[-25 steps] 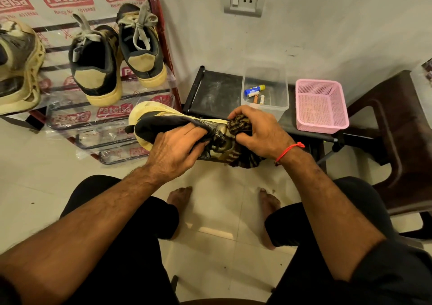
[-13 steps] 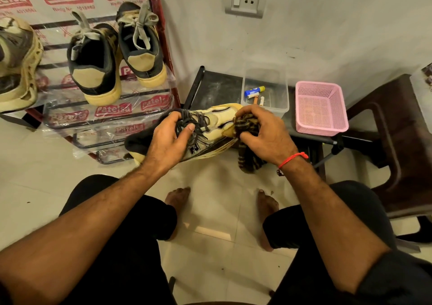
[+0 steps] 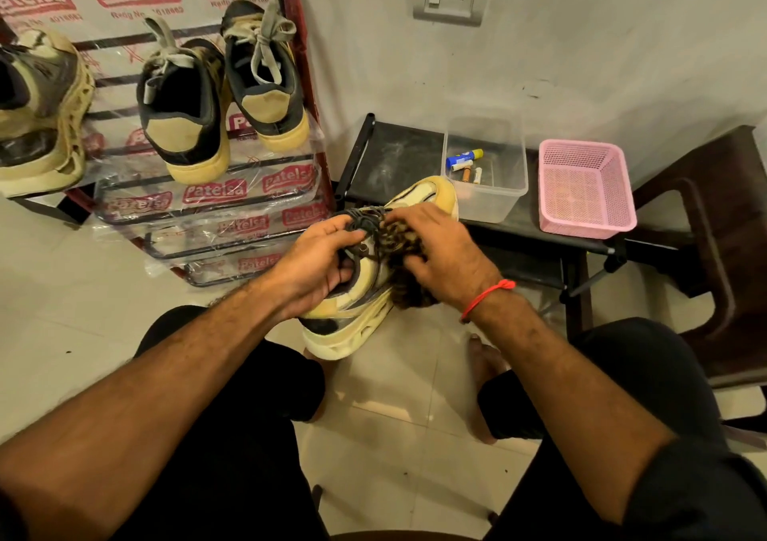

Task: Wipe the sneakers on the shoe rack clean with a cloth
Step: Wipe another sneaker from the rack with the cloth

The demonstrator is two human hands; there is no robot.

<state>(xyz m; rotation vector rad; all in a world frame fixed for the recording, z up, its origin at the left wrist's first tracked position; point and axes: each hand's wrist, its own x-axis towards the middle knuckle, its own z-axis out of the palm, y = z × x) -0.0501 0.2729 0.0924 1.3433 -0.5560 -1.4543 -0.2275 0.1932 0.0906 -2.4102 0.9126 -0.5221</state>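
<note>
Sneaker [image 3: 373, 291] sits in our hands above the knees, toe pointing away: our left hand [image 3: 319, 266] grips its collar and laces to steady it, while our right hand [image 3: 440, 258] presses the mottled cloth [image 3: 398, 245] against its side, fingers spread over it. Beyond, three more sneakers wait on the shoe rack [image 3: 216, 208].

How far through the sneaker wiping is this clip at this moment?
Nothing visibly finished. In hand: left hand grips a cream chunky-soled sneaker by its collar while right hand presses a brown patterned cloth to its side. Left: its cream mate and two black-and-tan lace-up sneakers on the red-framed rack.
</note>
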